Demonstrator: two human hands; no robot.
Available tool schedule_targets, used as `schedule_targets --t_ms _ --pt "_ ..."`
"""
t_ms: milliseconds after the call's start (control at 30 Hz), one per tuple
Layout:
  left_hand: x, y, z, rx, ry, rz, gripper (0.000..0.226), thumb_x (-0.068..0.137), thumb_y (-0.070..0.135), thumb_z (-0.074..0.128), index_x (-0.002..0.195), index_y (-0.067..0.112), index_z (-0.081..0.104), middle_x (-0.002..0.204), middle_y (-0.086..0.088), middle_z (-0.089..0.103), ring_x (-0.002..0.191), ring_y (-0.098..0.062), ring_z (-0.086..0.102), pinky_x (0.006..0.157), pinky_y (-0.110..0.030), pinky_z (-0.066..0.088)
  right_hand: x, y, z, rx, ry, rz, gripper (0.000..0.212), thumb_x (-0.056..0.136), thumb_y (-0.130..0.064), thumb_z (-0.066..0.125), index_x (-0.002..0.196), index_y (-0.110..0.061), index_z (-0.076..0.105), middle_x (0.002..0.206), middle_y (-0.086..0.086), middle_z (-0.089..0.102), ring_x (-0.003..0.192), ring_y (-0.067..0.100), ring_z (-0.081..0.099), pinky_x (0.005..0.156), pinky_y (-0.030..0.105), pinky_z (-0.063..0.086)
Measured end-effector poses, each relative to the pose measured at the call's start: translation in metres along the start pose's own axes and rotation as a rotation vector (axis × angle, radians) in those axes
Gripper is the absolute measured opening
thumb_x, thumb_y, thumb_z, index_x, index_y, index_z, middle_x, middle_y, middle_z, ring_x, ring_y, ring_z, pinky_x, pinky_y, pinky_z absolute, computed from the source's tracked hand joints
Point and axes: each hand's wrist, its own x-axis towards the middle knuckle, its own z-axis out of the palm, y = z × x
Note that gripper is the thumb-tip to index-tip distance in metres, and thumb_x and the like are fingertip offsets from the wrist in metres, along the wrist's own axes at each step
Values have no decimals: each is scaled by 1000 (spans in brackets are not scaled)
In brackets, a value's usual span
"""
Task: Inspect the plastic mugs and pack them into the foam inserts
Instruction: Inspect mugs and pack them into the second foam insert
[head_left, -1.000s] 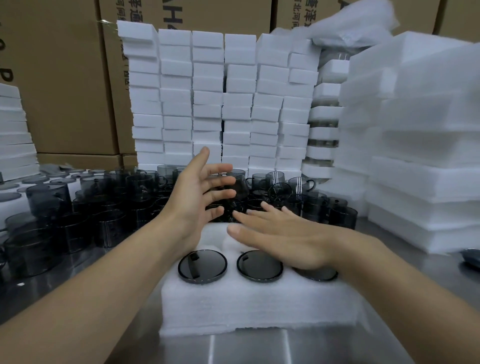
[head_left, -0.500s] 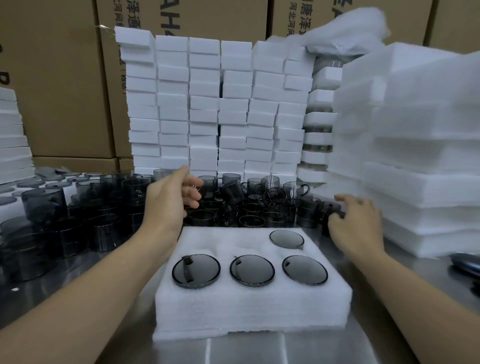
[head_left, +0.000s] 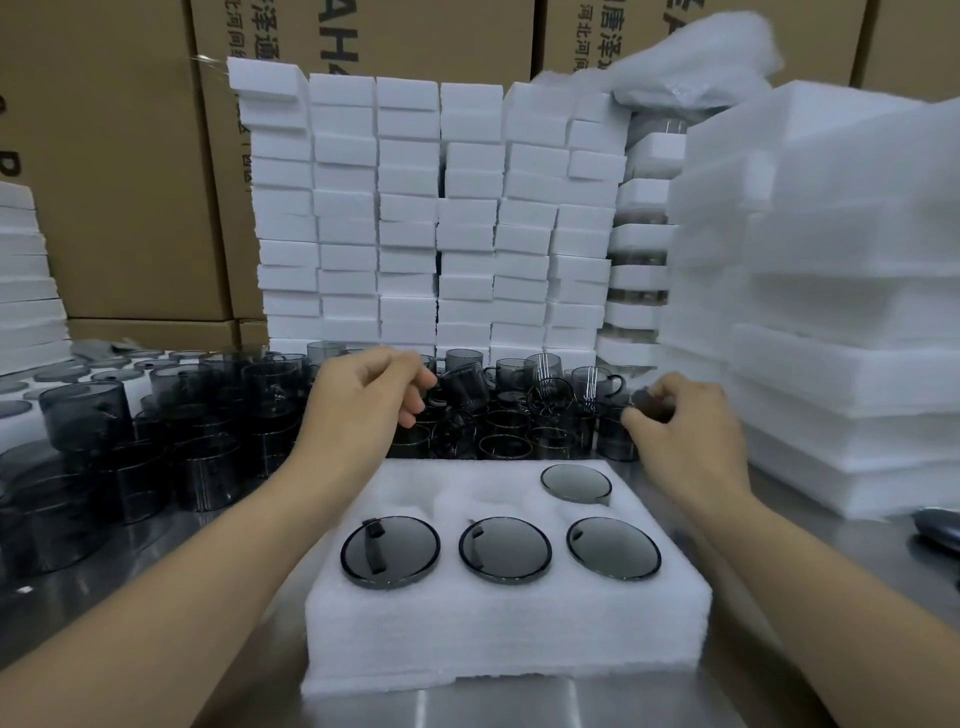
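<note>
Picking two more mugs from the pile at 12 o'clock.
Your left hand (head_left: 363, 405) has its fingers curled and seems to pinch a tilted mug (head_left: 465, 389). Your right hand (head_left: 685, 436) grips a dark mug (head_left: 649, 402). The foam insert (head_left: 509, 623) holds four seated mugs (head_left: 389, 551), and two back pockets (head_left: 415, 501) at 10 and 12 o'clock are unfilled. Lift clear of the crowded loose mugs (head_left: 509, 447). Foam stacks (head_left: 831, 364) crowd you at 2 o'clock.

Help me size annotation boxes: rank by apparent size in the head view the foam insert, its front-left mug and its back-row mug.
1. foam insert
2. front-left mug
3. back-row mug: looks smaller, but it sits farther away, so real size is unsure.
</note>
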Motion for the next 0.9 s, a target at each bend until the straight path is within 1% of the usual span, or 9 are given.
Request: schedule_targets --t_ms 100,167,267,333,467,533,600,767,900 --pt "-5 16 4 -19 -35 75 30 107 17 59 82 15 77 64 8 66 53 -2 57 52 -7 41 -8 -32 1 178 48 -160 12 86 -28 75 83 -31 64 106 -9 60 93 5 58 77 13 41" --pt "-10 25 7 5 -60 155 17 103 14 64 99 24 76 85 10 72 63 -7 63 56 -10 44 -20 -55 -1 297 65 -352 12 87 -28 77 88 -32 66 110 -15 55 101 -1 58 82 5 38" --pt "-19 23 11 269 -126 383 53 90 6 67 126 45 63 125 18 58 100 -6 64 75 -16 48 -37 -73 -4 301 44 -716 17 88 -27 78 102 -26 68 130 -8 54 112 -1 56 92 8 41" --pt "-23 20 13 428 -194 505 68 87 10 70 140 49 53 133 24 50 116 -4 58 84 -22 48 -41 -76 -5 276 14 -834 28 88 -26 80 112 -26 66 139 -8 50 118 0 55 93 13 45" --pt "-21 12 11 453 -178 527 65 88 28 82 143 44 53 130 22 50 114 -1 61 82 -26 49 -37 -71 -2 364 -14 -765 57 82 -19 89 131 -27 61 131 -9 56 122 0 56 100 26 51" --pt "-20 13 11 416 -152 525 61 84 29 88 136 42 57 128 19 52 111 -3 63 79 -25 48 -35 -68 0 394 -21 -709 69 81 -19 91 139 -31 56 129 -11 59 122 4 58 99 36 55" --pt "-21 15 12 378 -144 529 57 84 25 89 129 40 59 126 18 54 110 -5 65 75 -22 48 -33 -67 1 408 -19 -663 78 80 -22 92 145 -36 51 127 -14 60 120 7 61 97 37 56" --pt "-25 20 14 291 -136 562 42 89 9 84 116 32 63 115 18 60 111 -12 64 72 -31 60 -32 -66 2 339 50 -678 66 81 -20 91 139 -28 60 125 -12 60 119 14 60 97 40 55" --pt "-27 23 15 229 -89 547 22 97 8 75 108 25 66 109 16 63 105 -13 68 69 -25 58 -33 -68 1 318 96 -720 62 81 -14 85 134 -33 60 124 -15 57 117 13 58 91 32 54"
